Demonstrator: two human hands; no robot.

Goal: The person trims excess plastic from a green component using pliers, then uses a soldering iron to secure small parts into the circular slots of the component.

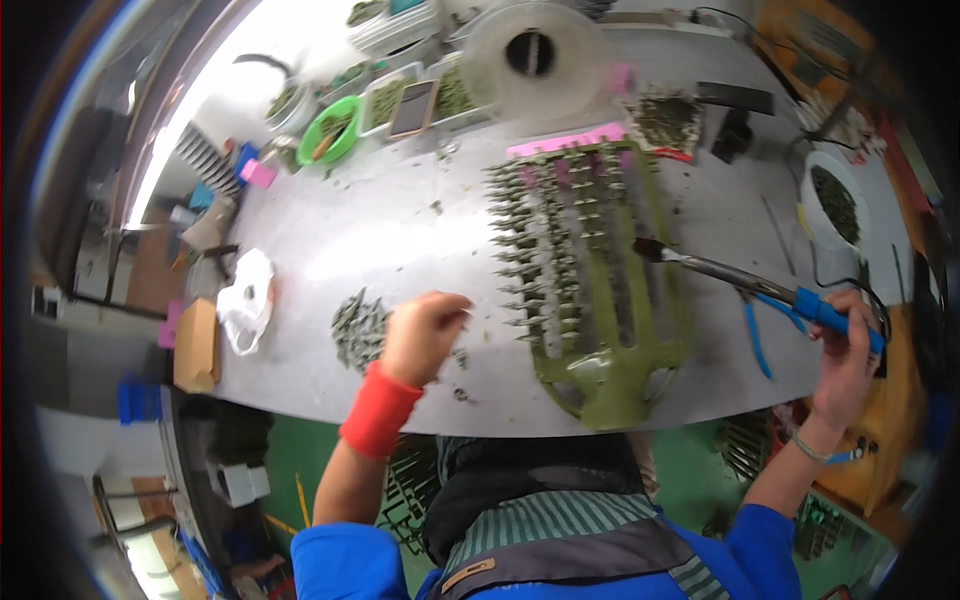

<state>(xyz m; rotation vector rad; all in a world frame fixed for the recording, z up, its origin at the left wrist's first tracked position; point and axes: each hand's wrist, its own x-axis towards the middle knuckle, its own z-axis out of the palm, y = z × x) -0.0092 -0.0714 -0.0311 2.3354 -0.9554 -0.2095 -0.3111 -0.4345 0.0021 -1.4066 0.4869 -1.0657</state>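
Observation:
My right hand [848, 335] grips the blue handle of a large soldering iron [730, 272]. Its metal shaft points left, and the broad dark tip hovers over the right part of an olive-green plastic frame [605, 375] with long slats. Rows of small grey-green pointed pieces [515, 262] line the frame's left and middle slats; fewer sit on the right. Left of the frame, my left hand [425, 335], above a red wristband, has its fingers pinched together. What they hold, if anything, is too small to make out. Beside that hand lies a loose pile of grey-green pieces [358, 328].
Blue-handled pliers [758, 335] lie under the iron. A pink strip [565, 141] touches the frame's far end. Farther back are tubs of green pieces [455, 95], a phone [413, 108], a green bowl [308, 150] and a translucent round lid [485, 65]. A white bag [240, 310] lies left.

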